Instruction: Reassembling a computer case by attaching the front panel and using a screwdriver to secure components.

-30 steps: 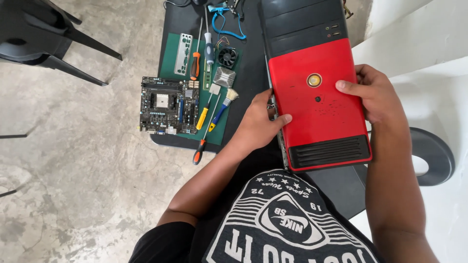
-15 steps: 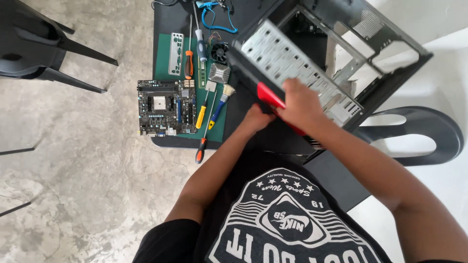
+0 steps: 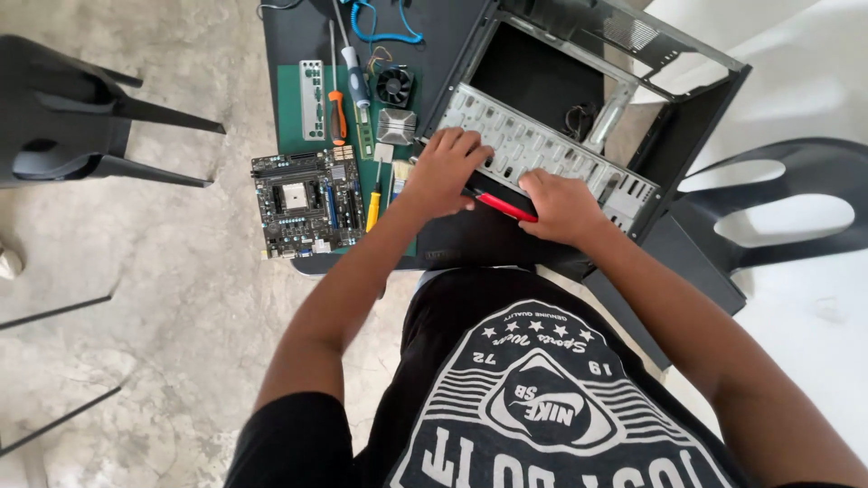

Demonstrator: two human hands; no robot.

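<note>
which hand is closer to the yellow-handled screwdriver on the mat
Left. The left hand grips the computer case edge, just right of the yellow-handled screwdriver. The right hand is farther right along that same edge.

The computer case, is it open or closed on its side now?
Open. The computer case lies with its side panel off: bare inner frame and metal tray show. Left hand and right hand grip its near edge.
</note>
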